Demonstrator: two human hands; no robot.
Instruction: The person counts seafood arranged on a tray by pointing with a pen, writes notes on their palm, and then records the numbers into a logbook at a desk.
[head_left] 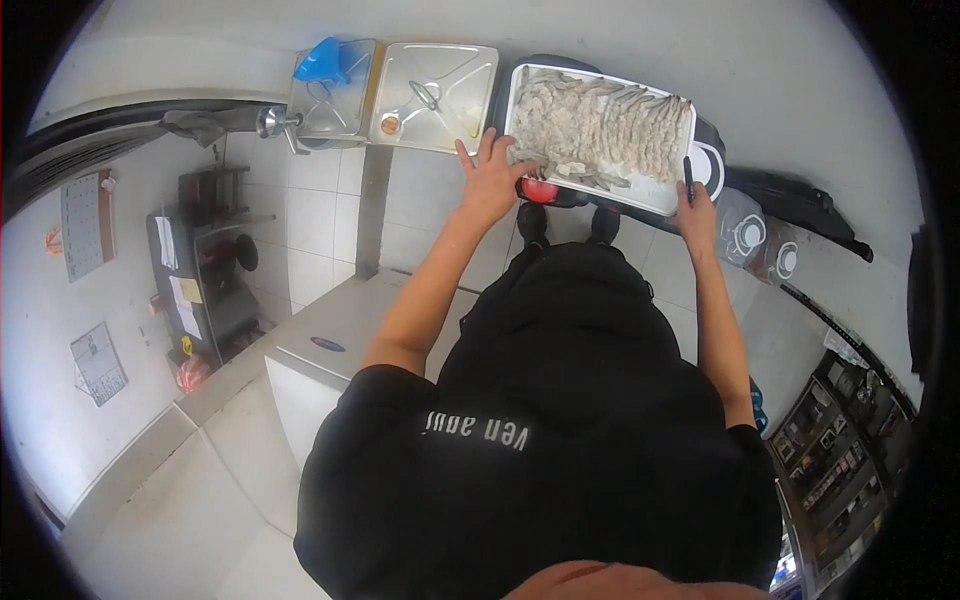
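A white tray in front of me carries rows of greyish-white pieces that look like shrimp, with a looser patch near the front edge. At the tray's left front corner is my left hand, fingers spread, the fingertips reaching its rim. My right hand is at the right front corner with a slim black pen in its fingers, pointing away from me. That hand also appears to touch the tray's edge. Under the tray's front, something red shows partly.
Left of the tray are two metal tins, one with a blue funnel-like item on top. A metal grinder stands farther left. Clear containers are to the right. A steel-topped white chest is near my left elbow.
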